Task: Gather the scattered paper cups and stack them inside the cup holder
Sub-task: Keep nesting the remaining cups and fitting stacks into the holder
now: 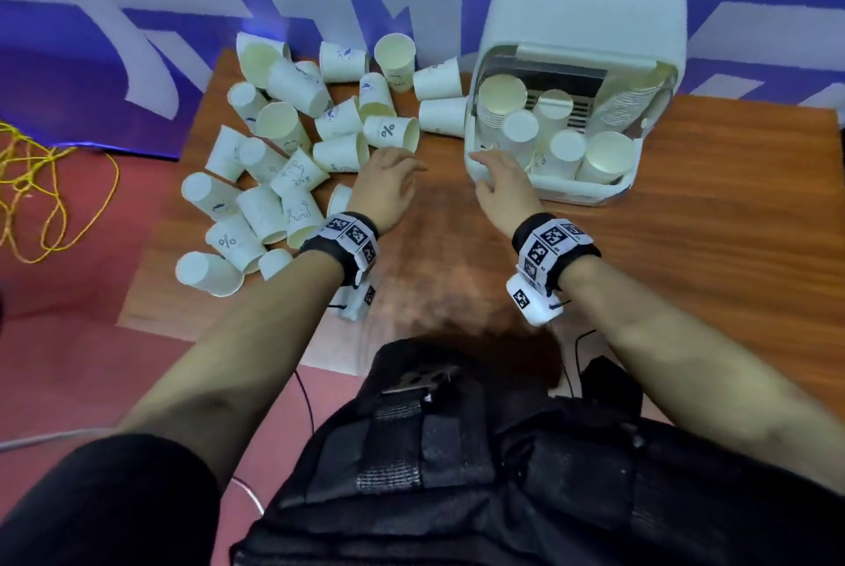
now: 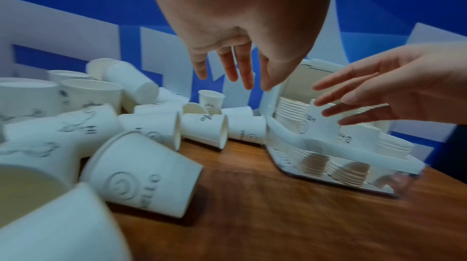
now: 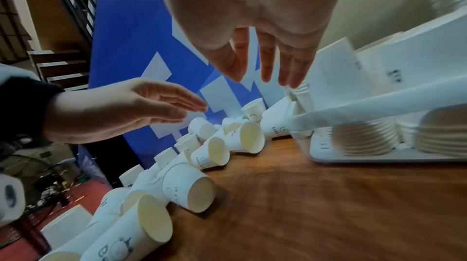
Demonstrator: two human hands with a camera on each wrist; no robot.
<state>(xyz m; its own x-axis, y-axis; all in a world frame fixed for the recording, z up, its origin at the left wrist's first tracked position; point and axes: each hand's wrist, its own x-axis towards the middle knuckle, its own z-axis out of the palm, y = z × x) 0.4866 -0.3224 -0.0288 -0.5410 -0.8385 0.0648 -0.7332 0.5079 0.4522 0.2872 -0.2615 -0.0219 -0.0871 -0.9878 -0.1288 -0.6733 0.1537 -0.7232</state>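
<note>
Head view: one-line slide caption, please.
Both open hands, left hand and right hand, hover empty between scattered paper cups and the part-filled cup holder.

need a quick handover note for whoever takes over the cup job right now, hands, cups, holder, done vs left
Left hand: open, empty, over the table beside the loose pile.
Right hand: open, empty, at the front left corner of the cup holder.
Scattered cups: many, mostly on their sides, on the left half of the wooden table; two lie against the holder's left wall.
Done: several stacks already stand inside the holder.
Left: gather the loose pile, nest the cups and add them to the stacks.
</note>
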